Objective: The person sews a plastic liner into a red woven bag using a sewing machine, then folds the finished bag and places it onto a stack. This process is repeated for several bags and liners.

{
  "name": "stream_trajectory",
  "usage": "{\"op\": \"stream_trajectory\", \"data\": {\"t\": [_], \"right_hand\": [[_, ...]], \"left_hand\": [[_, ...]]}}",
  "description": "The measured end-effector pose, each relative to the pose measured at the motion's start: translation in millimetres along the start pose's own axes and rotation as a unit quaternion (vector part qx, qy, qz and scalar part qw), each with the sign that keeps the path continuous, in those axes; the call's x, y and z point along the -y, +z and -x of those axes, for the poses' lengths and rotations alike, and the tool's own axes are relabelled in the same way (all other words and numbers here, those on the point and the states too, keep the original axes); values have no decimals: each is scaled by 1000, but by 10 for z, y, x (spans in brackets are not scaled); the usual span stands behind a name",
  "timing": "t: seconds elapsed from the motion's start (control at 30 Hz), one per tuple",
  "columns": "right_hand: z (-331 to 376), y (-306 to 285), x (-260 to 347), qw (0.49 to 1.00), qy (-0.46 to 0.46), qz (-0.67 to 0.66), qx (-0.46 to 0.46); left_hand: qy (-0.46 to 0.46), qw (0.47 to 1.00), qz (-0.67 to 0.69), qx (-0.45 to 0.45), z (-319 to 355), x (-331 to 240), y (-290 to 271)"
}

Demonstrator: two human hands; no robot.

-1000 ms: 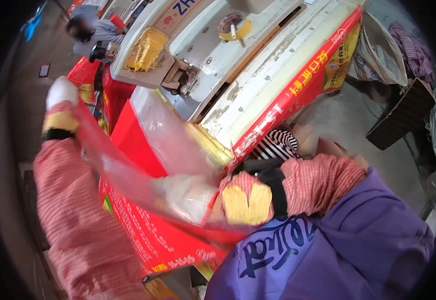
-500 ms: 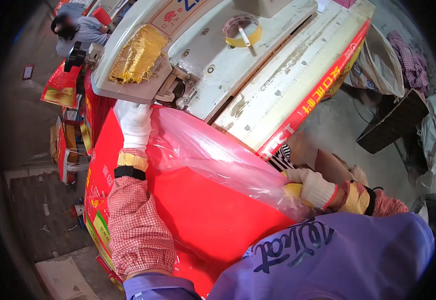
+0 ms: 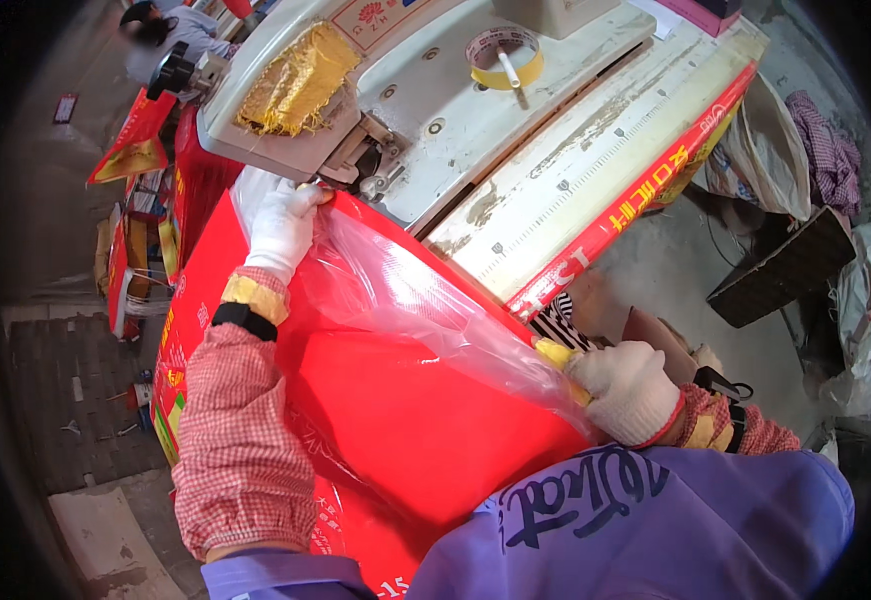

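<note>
A large red printed bag (image 3: 396,420) with a clear plastic liner (image 3: 426,320) at its mouth lies across my lap and against the sewing machine (image 3: 396,130). My left hand (image 3: 284,228), in a white glove, pinches the bag's upper left corner just beside the machine's presser foot (image 3: 381,165). At the other end of the bag's mouth, my right hand (image 3: 628,390) closes on the edge; its knit glove has yellow wrapping at the fingertips. The bag's mouth stretches between both hands along the machine's near edge.
A tape roll (image 3: 504,62) with a white stick sits on the machine bed. A scale-marked strip edged with red tape (image 3: 646,185) runs along the right. Beyond are a dark board (image 3: 781,265) and white sacks (image 3: 766,150). Another person (image 3: 181,40) is at the far left.
My left hand has drawn back slightly from under the machine head, its fingers now bent over the bag's edge. My right hand has shifted left and turned. The view has shifted a little.
</note>
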State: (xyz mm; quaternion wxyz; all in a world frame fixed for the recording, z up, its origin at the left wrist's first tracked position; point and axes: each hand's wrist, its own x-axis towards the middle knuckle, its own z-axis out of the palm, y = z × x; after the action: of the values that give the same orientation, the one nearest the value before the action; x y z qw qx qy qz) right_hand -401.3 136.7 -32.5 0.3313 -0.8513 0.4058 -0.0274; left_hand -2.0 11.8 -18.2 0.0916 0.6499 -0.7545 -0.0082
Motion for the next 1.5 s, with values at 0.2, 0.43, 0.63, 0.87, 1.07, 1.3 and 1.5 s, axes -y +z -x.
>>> {"op": "stream_trajectory", "data": {"t": [0.2,0.43,0.63,0.87,1.07,1.3,1.5], "right_hand": [[143,-46,16,997,19,30,64],[-465,119,157,1000,-10,22,7],[-1663,122,447,983,-162,45,-79],[-2428,50,786,966,-132,124,-186],[-2911,-362,391,942,-298,127,91],[-2672,-255,552,904,-374,201,58],[-2955,-58,213,870,-407,279,9]], "left_hand": [[-17,997,34,70,202,-179,-8],[25,985,-136,-99,-376,458,138],[-72,984,-101,-130,-804,954,-789],[-42,972,-223,58,-208,-9,-1323],[362,907,-135,169,164,-1777,-1371],[110,802,-20,587,267,-2240,-1418],[64,827,-35,558,129,-2171,-1420]]}}
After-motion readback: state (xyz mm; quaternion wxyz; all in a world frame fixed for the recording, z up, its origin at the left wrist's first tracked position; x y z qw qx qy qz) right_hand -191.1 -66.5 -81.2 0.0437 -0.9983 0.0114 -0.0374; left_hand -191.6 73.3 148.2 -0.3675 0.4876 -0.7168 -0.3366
